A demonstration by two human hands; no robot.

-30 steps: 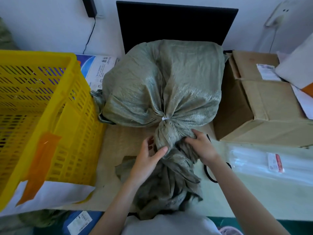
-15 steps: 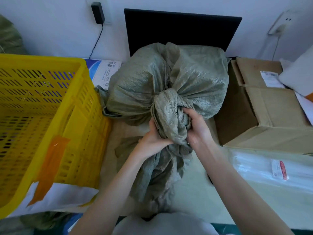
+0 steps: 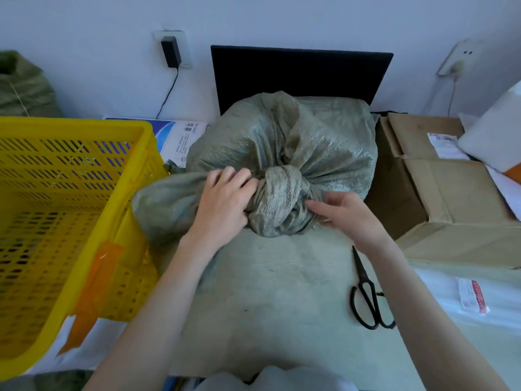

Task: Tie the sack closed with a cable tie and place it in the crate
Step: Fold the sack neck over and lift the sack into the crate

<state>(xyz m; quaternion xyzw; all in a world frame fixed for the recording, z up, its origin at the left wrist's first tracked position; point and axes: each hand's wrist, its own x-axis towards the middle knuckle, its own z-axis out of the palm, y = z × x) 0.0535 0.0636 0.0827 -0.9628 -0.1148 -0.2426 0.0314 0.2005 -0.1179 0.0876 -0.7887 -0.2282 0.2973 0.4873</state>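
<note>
On the table (image 3: 282,292), in the head view, a grey-green woven sack (image 3: 324,142) is seen lying on its side against a black panel (image 3: 298,71) at the wall. Its long axis runs from the wall toward the person, and its gathered neck (image 3: 282,201), bunched into a thick wad, points at the camera. The cable tie cannot be made out among the folds. The left hand (image 3: 222,204) is laid on the fabric left of the neck, fingers bent and slightly spread, digging into the cloth. The right hand (image 3: 346,213) is set at the neck's right side, its fingertips pinching the folds. A yellow slotted crate (image 3: 93,210) with orange tape stands just left of the sack. Black scissors (image 3: 366,300) lie near the right forearm, blades pointing away from the person. A cardboard box (image 3: 451,198) carries a white label (image 3: 442,142), and a clear packet (image 3: 479,311) bears a red-printed sticker; no writing can be read on either.
</note>
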